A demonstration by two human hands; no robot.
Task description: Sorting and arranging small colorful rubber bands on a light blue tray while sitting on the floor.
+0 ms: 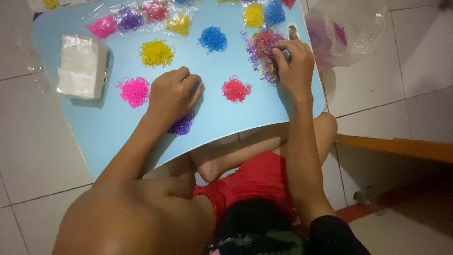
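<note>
I am seeing my right hand (295,63) pinching the tangled multicoloured rubber-band pile (261,53); my left hand (173,97) is resting clenched over purple rubber bands (183,125) on the light-blue tabletop (212,120).

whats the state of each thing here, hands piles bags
left hand: closed, knuckles up, resting on the purple pile
right hand: fingers pinching into the mixed-colour pile
pink pile, yellow pile, blue pile, red pile: loose, separate, untouched
small bags: filled, lying along the table's far edge
stack of clear bags: flat, unfilled

purple pile (182,125) mostly hidden under left hand (172,94); top bags (155,9) cut by edge.
</note>
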